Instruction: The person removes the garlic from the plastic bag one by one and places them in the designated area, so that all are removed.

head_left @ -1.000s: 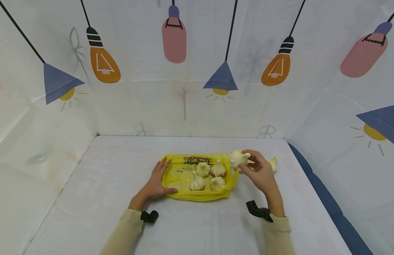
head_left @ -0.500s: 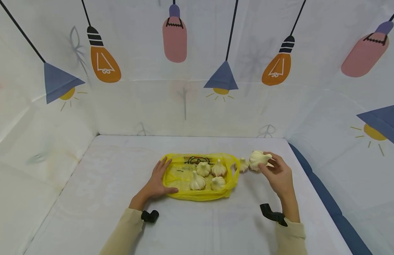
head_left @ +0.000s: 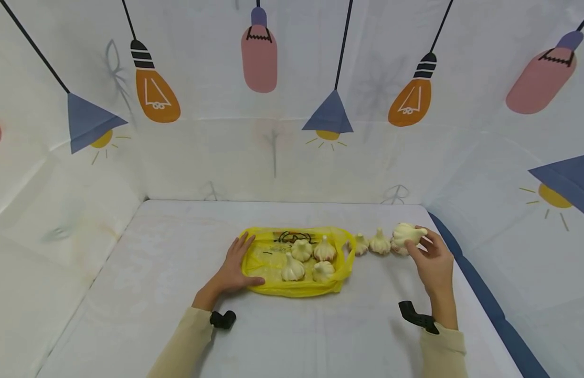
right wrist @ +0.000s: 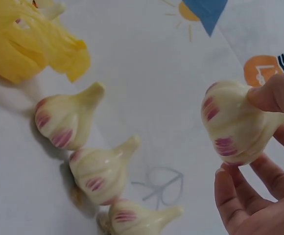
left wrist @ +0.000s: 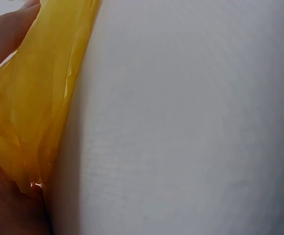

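In the head view my right hand [head_left: 433,260] holds a garlic bulb [head_left: 409,233] between thumb and fingers, its stem pointing right. The right wrist view shows this garlic bulb [right wrist: 235,122], cream with purple streaks, raised apart from three others. Those stand in a row on the table: a near bulb [head_left: 361,244], a middle bulb [head_left: 380,242] and a third bulb [right wrist: 139,218], partly hidden in the head view. My left hand [head_left: 234,268] rests, fingers spread, against the left end of a yellow plastic bag [head_left: 268,289], which has several garlic bulbs [head_left: 293,269] on it.
The white table [head_left: 292,336] reaches back to a white curtain [head_left: 216,157] printed with lamps. Loop handles of the bag [head_left: 350,257] stick out at its right, beside the row. A blue strip [head_left: 480,289] runs along the table's right edge.
My right hand has moved right with the garlic bulb, past the bag and along the row, uncovering the bulbs standing there. The left hand and the bag stay in place.
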Motion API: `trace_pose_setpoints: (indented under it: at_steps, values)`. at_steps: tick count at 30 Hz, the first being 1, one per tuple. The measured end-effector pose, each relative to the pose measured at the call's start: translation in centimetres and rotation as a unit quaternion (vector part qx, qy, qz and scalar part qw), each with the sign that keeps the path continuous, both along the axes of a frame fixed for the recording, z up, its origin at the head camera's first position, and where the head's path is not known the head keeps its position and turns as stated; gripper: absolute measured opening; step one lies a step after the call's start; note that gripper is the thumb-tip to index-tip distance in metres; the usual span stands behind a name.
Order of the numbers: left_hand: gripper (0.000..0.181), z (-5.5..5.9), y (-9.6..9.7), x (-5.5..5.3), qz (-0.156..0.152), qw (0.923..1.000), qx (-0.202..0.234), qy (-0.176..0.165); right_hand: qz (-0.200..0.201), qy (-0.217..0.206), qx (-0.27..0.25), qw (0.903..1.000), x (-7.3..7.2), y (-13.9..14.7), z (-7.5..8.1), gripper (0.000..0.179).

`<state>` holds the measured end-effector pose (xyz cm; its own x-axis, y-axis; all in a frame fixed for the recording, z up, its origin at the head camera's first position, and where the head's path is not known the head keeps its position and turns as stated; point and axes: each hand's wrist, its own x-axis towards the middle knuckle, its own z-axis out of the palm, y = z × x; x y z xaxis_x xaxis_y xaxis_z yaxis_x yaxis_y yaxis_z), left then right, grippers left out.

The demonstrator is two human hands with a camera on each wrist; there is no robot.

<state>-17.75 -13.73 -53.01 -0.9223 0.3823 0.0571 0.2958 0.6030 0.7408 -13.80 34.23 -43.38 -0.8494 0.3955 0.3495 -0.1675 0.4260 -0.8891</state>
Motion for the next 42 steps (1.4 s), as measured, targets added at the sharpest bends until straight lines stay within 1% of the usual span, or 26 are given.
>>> trace_pose_setpoints:
  at_steps: [9, 15, 22, 26, 30, 33, 35, 37, 42]
  values:
    - [0.121, -0.2, 0.1, -0.1, 0.0, 1.0, 0.003, 0.003, -0.015, 0.026, -0.046, 0.9985, -0.4, 1.9, -1.1, 0.046]
    - [0.121, -0.1, 0.1, -0.1, -0.001, 1.0, 0.006, 0.004, -0.045, 0.011, -0.068, 0.9966, -0.4, 3.0, -1.9, 0.047]
    - [0.12, -0.4, 0.2, -0.1, -0.004, 0.9999, 0.006, 0.012, -0.054, 0.011, -0.128, 0.9902, -0.9, 3.8, -2.3, 0.045]
    - [0.12, -0.2, 0.1, -0.1, 0.0, 1.0, 0.002, 0.006, -0.064, 0.002, -0.119, 0.9908, -1.3, 4.2, -2.5, 0.044]
    - [0.121, -0.2, 0.0, 0.0, 0.005, 1.0, -0.003, -0.002, -0.086, -0.02, -0.088, 0.9922, -1.5, 4.7, -2.9, 0.044]
    - [0.121, -0.3, 0.0, 0.0, 0.002, 1.0, -0.001, -0.004, -0.102, -0.035, -0.078, 0.991, -1.6, 5.2, -3.1, 0.045]
    - [0.121, -0.2, 0.0, -0.2, 0.002, 1.0, 0.002, -0.002, -0.104, -0.04, -0.072, 0.9912, -1.7, 5.5, -3.3, 0.045]
    - [0.121, -0.2, 0.1, -0.3, 0.004, 1.0, 0.004, 0.002, -0.099, -0.043, -0.076, 0.9912, -1.8, 5.7, -3.5, 0.046]
    - [0.122, -0.2, 0.1, -0.2, 0.003, 1.0, -0.001, 0.007, -0.109, -0.081, -0.076, 0.9878, -1.5, 6.0, -4.4, 0.046]
